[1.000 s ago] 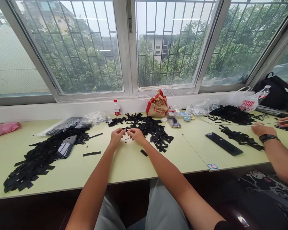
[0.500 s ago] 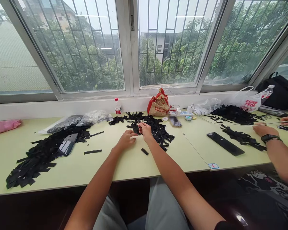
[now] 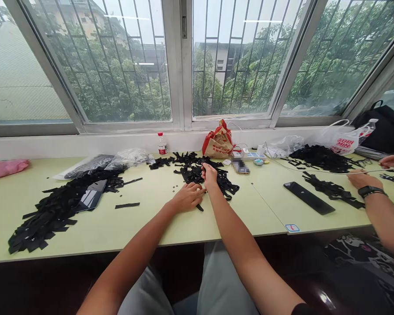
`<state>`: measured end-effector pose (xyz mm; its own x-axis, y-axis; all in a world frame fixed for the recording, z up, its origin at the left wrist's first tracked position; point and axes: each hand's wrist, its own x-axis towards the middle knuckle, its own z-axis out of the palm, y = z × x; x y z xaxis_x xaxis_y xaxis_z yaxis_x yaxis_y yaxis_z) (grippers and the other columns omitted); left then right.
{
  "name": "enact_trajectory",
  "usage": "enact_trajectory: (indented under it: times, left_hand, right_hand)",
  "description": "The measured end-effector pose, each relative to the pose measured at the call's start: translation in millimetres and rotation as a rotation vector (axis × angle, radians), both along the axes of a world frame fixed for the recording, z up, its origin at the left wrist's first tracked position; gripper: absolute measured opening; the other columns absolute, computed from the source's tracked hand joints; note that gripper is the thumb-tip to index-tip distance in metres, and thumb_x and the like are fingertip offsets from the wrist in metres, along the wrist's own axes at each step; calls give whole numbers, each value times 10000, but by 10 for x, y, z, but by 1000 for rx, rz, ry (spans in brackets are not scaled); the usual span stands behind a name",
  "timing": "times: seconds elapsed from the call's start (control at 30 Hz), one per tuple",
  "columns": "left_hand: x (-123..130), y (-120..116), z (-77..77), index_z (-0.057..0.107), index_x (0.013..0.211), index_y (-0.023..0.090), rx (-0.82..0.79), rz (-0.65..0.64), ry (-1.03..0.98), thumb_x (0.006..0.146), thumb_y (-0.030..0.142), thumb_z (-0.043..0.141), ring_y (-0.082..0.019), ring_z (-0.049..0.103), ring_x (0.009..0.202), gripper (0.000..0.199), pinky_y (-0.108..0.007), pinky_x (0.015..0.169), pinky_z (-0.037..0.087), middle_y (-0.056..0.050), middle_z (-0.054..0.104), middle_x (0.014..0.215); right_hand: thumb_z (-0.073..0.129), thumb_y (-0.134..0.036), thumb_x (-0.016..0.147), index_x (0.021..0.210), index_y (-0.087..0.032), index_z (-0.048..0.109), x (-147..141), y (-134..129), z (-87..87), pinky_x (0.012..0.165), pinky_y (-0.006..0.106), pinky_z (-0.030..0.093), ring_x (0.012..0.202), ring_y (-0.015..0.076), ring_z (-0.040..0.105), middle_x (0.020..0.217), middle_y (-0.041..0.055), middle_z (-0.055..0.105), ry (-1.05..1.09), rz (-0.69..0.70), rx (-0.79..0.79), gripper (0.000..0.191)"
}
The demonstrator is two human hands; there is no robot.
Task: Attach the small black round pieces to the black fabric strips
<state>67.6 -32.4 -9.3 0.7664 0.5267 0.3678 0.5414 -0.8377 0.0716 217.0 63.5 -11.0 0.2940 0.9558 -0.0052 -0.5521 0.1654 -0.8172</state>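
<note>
My left hand (image 3: 188,197) is low over the table, fingers curled down onto a short black strip (image 3: 200,208), one end of which sticks out beneath them. Just to its right, my right hand (image 3: 210,174) is closed in a pinch at the near side of a loose heap of black strips (image 3: 228,186). What lies between its fingertips is too small to make out. A few tiny dark pieces (image 3: 174,189) lie on the table left of my left hand.
A long pile of black strips (image 3: 49,214) with a phone (image 3: 93,194) on it lies left. One single strip (image 3: 127,205) is nearer. Behind stand a bottle (image 3: 162,144) and paper bag (image 3: 219,142). At right are a dark flat device (image 3: 308,197) and another person's hand (image 3: 362,178).
My left hand has moved right and nearer, onto the short strip. My right hand has shifted slightly right, still pinched. Small dark pieces now show where my left hand was.
</note>
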Motion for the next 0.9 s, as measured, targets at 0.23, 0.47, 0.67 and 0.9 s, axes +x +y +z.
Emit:
enact_trajectory:
  times: [0.23,0.47,0.67,0.9]
  left_hand:
    - [-61,117,-48,755,1005,258,-67,-1,-171,967,334,496,-213,574,955,273,-357,894,442,-74,663,1015]
    - [-313,307,-125,737,840,223,-205,186,-301,860,265,610,-195,561,796,135,-330,790,449,-35,649,773]
    - [-368,355,-146,726,769,214,-200,211,-333,827,232,614,-198,550,796,127,-337,787,429,-43,636,773]
    - [-411,427,-98,686,809,184,-424,372,-870,837,384,638,-165,545,710,207,-298,668,423,-40,652,795]
  right_hand:
    - [762,-374,646,798,-163,669,-81,-31,-8,387,194,243,472,53,412,666,-16,589,-142,127,29,276]
    - [806,-393,598,899,-169,717,-126,-13,-56,423,205,281,523,71,468,745,14,668,-222,226,47,386]
    - [833,-437,593,907,-167,739,-150,-18,-89,472,221,339,610,109,549,833,49,717,-302,263,95,425]
    - [832,-515,614,882,-181,752,-172,-28,-82,569,258,437,675,141,604,916,59,733,-294,347,153,436]
